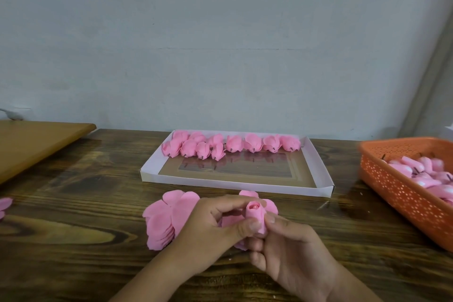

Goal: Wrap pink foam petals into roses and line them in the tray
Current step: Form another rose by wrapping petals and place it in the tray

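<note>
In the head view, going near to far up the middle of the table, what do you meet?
Hands holding a rosebud → white tray's near wall → tray's bare brown floor → row of roses → wall.

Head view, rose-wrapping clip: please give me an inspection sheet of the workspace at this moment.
Surface: dark wooden table, bare grain showing around the work.
Job's things: white tray with finished roses lined along its far edge only; stack of pink petals beside the left hand; half-wrapped rose held upright.
Clutter: orange basket at right holding pink buds; stray pink petal at the left edge; lighter wooden board at far left.
Grippers: left hand and right hand both pinch the half-wrapped rose.
Cables: nothing seen.
Surroundings: plain pale wall behind the table.
</note>
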The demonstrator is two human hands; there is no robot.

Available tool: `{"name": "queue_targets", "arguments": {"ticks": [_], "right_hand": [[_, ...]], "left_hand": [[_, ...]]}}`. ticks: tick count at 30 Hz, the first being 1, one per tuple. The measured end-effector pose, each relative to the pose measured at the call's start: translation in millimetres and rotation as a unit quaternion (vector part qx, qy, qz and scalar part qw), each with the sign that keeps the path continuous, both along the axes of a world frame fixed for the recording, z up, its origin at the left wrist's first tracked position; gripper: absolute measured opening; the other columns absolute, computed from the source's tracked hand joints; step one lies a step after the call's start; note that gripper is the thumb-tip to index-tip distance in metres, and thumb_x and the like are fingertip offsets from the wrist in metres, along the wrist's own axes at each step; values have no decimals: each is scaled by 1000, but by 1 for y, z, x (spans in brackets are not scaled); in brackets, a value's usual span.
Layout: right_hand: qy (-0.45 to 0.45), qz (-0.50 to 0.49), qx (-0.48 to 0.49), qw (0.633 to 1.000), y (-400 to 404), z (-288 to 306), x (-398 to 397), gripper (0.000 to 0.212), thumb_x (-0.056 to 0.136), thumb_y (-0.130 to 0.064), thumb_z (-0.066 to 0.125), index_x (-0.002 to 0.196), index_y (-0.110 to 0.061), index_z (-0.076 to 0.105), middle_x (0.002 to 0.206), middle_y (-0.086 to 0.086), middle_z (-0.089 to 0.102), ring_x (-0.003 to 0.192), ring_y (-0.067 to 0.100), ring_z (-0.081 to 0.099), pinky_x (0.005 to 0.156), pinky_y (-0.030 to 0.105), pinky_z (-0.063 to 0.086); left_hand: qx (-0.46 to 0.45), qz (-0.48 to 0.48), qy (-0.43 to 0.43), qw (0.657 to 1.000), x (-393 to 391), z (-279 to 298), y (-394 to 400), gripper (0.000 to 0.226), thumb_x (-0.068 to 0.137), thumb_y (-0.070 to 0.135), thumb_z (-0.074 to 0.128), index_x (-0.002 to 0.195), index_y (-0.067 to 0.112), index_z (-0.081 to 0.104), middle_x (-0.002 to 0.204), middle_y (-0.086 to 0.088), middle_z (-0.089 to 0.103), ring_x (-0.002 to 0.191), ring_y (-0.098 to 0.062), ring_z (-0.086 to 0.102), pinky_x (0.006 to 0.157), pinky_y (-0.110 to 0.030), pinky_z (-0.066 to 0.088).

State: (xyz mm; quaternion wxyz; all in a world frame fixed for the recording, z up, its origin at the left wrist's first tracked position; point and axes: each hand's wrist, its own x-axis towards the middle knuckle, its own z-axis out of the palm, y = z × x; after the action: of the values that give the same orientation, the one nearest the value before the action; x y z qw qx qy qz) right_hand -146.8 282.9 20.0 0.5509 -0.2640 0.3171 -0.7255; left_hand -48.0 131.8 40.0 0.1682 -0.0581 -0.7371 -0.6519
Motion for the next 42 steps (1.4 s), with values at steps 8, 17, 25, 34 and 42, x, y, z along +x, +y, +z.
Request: {"name": "queue_targets", "arguments": {"ticks": [8, 17, 25, 34, 42], "right_hand": [[2, 67, 37, 997, 3, -2, -3, 55, 86, -26, 69, 135, -7, 51, 87, 5, 59, 69, 14, 53, 68, 29, 50], [15, 119, 27, 992, 4, -1, -1, 52, 97, -25, 56, 145, -17, 39, 91, 4, 58, 74, 14, 52, 73, 29, 49], [46, -30, 41, 998, -3, -5, 2, 60, 79, -38, 76, 131, -12, 61, 91, 2, 65, 86, 16, 64, 76, 26, 54], [-44, -111, -23, 993, -4, -1, 6, 51, 68, -8, 83, 117, -4, 69, 104, 23, 71, 81, 23, 74, 69, 28, 62], [-40, -72, -3, 997, 1, 5, 3, 54, 61, -18, 94, 108, 0, 74, 80, 14, 68, 59, 13, 67, 57, 19, 59]], "left_hand": [[39, -76, -72, 994, 4, 8, -7, 32, 78, 19, 81, 110, 13, 78, 90, -8, 75, 76, -14, 69, 76, -28, 56], [-8, -109, -63, 992, 3, 10, -8, 23, 79, 11, 81, 97, 24, 80, 96, 10, 71, 89, -10, 69, 78, -25, 57], [23, 5, 16, 1000, -3, -1, -4, 40, 71, 42, 87, 99, 15, 81, 100, -3, 73, 100, -23, 68, 87, -30, 56], [-48, 46, 34, 997, -5, -3, 2, 40, 78, 61, 74, 111, 38, 78, 108, 16, 70, 110, -10, 63, 93, -27, 51], [-54, 20, 27, 998, -3, -1, -4, 38, 80, 54, 76, 111, 32, 78, 113, 4, 71, 114, -22, 64, 95, -32, 51]]}}
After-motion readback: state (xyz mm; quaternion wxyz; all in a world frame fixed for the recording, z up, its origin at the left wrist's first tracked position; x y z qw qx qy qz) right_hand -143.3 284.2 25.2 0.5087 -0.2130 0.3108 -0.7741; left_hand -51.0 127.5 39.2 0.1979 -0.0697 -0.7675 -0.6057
